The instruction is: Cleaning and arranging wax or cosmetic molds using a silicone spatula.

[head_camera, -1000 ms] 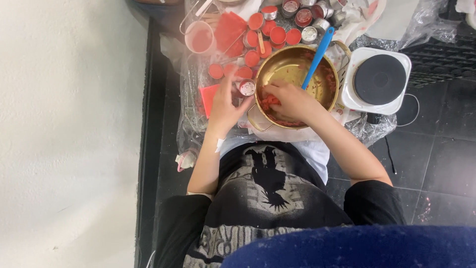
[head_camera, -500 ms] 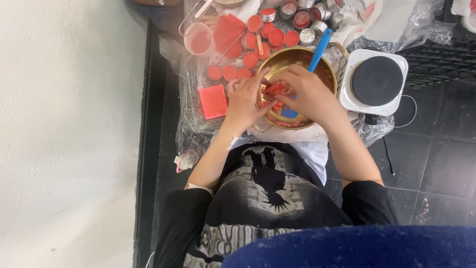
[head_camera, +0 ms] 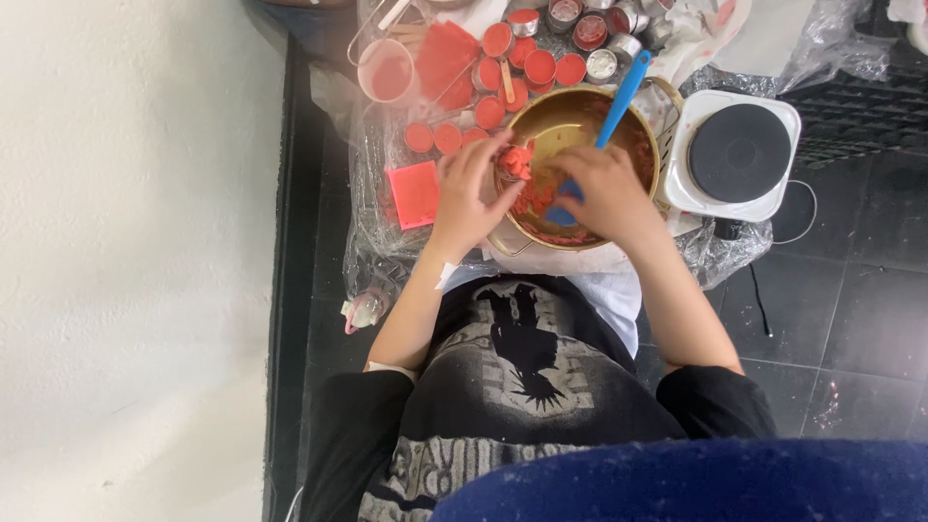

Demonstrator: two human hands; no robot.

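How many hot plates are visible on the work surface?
1. The single white hot plate with a round black top stands right of the gold bowl, beside the right hand. Others may lie outside the view.

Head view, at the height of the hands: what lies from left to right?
White wall → square red block → left hand → gold pot with right hand over it → white hotplate → black tiled floor.

Crinkled clear plastic sheeting [head_camera: 372, 227] covers the dark tiled floor [head_camera: 851, 319], bearing a brass pot [head_camera: 580, 116], small red-filled tins [head_camera: 498, 41] and a white hotplate [head_camera: 737, 155].
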